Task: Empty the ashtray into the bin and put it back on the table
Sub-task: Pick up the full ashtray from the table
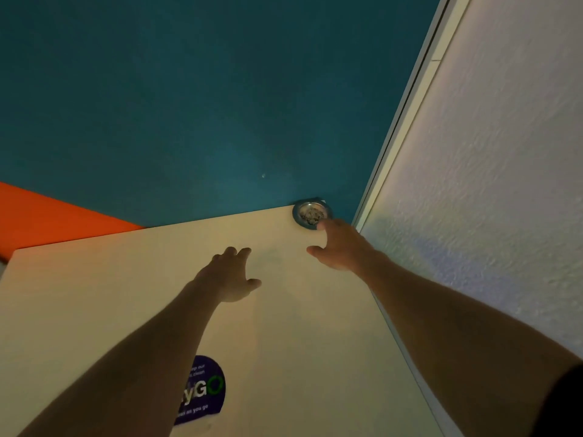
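Forearms stretch out over the pale surface [94, 310]. Right grip [339, 244] is spread, holding nothing, one fingertip touching the near rim of the round metal ashtray [311, 213], which sits full just beyond it at the surface's far corner. Left grip [232, 272], spread and empty too, hangs farther back and to the left, so the right is nearer.

One ashtray [312, 214], one table [126, 294], one sticker [202, 389], two hands: left [232, 275], right [339, 247].
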